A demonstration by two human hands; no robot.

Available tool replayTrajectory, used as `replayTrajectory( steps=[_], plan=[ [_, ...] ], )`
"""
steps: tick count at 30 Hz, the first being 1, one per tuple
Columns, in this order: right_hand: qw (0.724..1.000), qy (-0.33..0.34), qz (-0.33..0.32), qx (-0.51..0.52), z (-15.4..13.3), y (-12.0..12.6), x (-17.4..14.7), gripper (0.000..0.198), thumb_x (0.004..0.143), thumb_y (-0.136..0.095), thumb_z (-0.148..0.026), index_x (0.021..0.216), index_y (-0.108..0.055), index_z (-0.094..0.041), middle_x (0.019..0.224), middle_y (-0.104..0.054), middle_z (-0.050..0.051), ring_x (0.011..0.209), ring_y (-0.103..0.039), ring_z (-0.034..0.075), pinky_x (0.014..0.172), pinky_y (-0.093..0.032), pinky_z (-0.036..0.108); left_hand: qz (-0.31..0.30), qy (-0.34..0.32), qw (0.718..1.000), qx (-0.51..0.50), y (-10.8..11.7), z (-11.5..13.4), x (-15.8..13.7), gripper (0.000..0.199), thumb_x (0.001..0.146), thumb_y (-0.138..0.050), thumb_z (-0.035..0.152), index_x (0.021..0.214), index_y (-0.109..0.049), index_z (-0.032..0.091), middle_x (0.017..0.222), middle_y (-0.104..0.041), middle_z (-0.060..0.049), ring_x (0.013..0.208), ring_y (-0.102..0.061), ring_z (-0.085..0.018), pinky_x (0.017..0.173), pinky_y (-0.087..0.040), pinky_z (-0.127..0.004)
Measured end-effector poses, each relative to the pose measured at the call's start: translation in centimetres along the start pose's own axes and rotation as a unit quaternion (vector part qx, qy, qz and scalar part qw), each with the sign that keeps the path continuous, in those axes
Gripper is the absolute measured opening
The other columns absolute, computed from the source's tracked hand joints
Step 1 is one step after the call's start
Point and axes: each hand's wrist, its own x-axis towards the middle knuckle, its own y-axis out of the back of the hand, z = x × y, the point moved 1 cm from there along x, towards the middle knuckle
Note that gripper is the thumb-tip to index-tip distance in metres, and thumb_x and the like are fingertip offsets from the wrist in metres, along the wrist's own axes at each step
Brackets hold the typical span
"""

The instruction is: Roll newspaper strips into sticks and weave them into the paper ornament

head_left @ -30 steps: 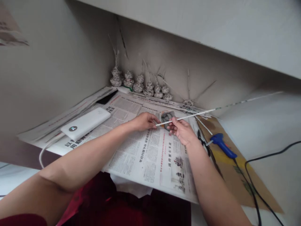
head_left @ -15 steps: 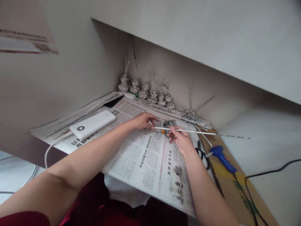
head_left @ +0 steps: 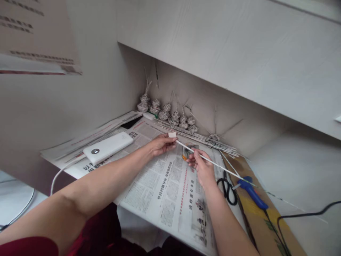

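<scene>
Grasping a long pale stick [head_left: 223, 168] with the fingers of both the right hand [head_left: 203, 169] and, beside a white tab [head_left: 172, 135], the left hand [head_left: 161, 145], above the newspaper [head_left: 149, 185]. Seemingly done with six woven gourds [head_left: 174, 118] behind, but not with the spoked piece [head_left: 214, 137] or this unwoven stick.

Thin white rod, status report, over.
Right hand gripping thin white rod partway along. Left hand at rod's left end, pinching small white piece. Rod crosses in front of blue glue gun; contact unclear.

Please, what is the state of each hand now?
Left hand: closed, pinching a small pale piece.
Right hand: closed, holding a thin white stick.
</scene>
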Motion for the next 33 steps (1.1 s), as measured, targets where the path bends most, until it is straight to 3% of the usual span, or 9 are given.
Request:
replayTrajectory(
  steps=[4,8,13,16,19,23,28,30,33],
  plan=[
    [0.998,0.036,0.014,-0.042,0.4,-1.0,-0.4,0.039,0.073,-0.066,-0.048,0.1,-0.064,-0.02,0.073,-0.065,0.001,0.06,-0.063,0.013,0.052,-0.048,0.024,0.023,-0.002,0.998,-0.067,-0.3,-0.5,0.1,0.007,0.077,-0.063,0.006,0.083,-0.064,0.01,0.08,-0.067,-0.005,0.063,-0.064,-0.009,0.058,-0.056,-0.017],
    [0.999,0.013,0.005,-0.041,1.3,-1.2,0.0,0.042,0.075,-0.064,-0.05,0.105,-0.063,-0.021,0.072,-0.066,0.001,0.057,-0.062,0.013,0.051,-0.047,0.024,0.043,0.008,0.994,-0.1,-0.2,-0.6,0.4,0.003,0.081,-0.061,0.013,0.082,-0.063,0.01,0.081,-0.068,-0.008,0.067,-0.066,-0.012,0.061,-0.057,-0.02],
    [0.988,0.008,-0.035,-0.151,1.8,-1.2,-0.4,0.038,0.077,-0.06,-0.052,0.096,-0.069,-0.02,0.074,-0.066,0.004,0.062,-0.062,0.016,0.056,-0.049,0.029,0.093,-0.083,0.982,-0.143,1.3,1.1,1.4,0.007,0.082,-0.061,0.017,0.077,-0.059,0.011,0.07,-0.065,-0.004,0.067,-0.067,-0.014,0.062,-0.057,-0.022],
    [0.938,0.124,-0.095,-0.311,1.1,-2.5,-1.7,0.024,0.084,-0.055,-0.041,0.089,-0.071,-0.023,0.08,-0.069,0.005,0.075,-0.064,0.021,0.071,-0.051,0.035,0.157,-0.126,0.961,-0.189,2.7,2.6,2.0,0.009,0.082,-0.061,0.018,0.076,-0.056,0.012,0.065,-0.061,-0.002,0.061,-0.065,-0.011,0.061,-0.056,-0.019],
    [0.864,0.273,-0.148,-0.397,-0.4,-4.2,-3.1,0.026,0.089,-0.045,-0.026,0.101,-0.068,-0.026,0.093,-0.068,0.006,0.092,-0.061,0.022,0.085,-0.047,0.039,0.178,-0.138,0.951,-0.211,3.6,3.7,2.2,0.009,0.083,-0.06,0.018,0.078,-0.055,0.013,0.064,-0.061,-0.001,0.06,-0.064,-0.01,0.061,-0.055,-0.018],
    [0.749,0.414,-0.107,-0.507,-3.2,-4.6,-4.3,0.037,0.088,-0.044,-0.017,0.123,-0.056,-0.023,0.117,-0.062,0.008,0.117,-0.048,0.025,0.099,-0.037,0.044,0.184,-0.13,0.948,-0.226,4.1,4.3,2.2,0.009,0.084,-0.059,0.02,0.08,-0.055,0.013,0.064,-0.061,0.0,0.056,-0.063,-0.009,0.053,-0.052,-0.015],
    [0.622,0.371,0.038,-0.689,-5.4,-0.8,-6.2,0.04,0.088,-0.049,-0.028,0.127,-0.051,-0.023,0.122,-0.06,0.011,0.12,-0.044,0.033,0.098,-0.025,0.054,0.183,-0.102,0.947,-0.242,4.0,4.5,2.0,0.011,0.085,-0.058,0.021,0.077,-0.055,0.013,0.061,-0.059,0.001,0.05,-0.06,-0.007,0.043,-0.047,-0.013],
    [0.604,0.321,0.052,-0.728,-5.1,1.3,-7.4,0.039,0.089,-0.047,-0.033,0.126,-0.052,-0.021,0.113,-0.064,0.013,0.106,-0.053,0.032,0.092,-0.03,0.051,0.179,-0.091,0.948,-0.248,3.8,4.5,1.9,0.012,0.085,-0.058,0.021,0.076,-0.054,0.013,0.059,-0.059,0.001,0.049,-0.059,-0.007,0.043,-0.047,-0.013],
    [0.621,0.267,0.045,-0.735,-4.2,4.3,-9.3,0.037,0.089,-0.045,-0.038,0.117,-0.058,-0.018,0.099,-0.067,0.013,0.089,-0.057,0.03,0.084,-0.037,0.045,0.168,-0.075,0.951,-0.25,3.4,4.6,1.7,0.016,0.087,-0.055,0.021,0.074,-0.054,0.013,0.057,-0.057,0.001,0.05,-0.059,-0.007,0.043,-0.047,-0.012]
  ],
)
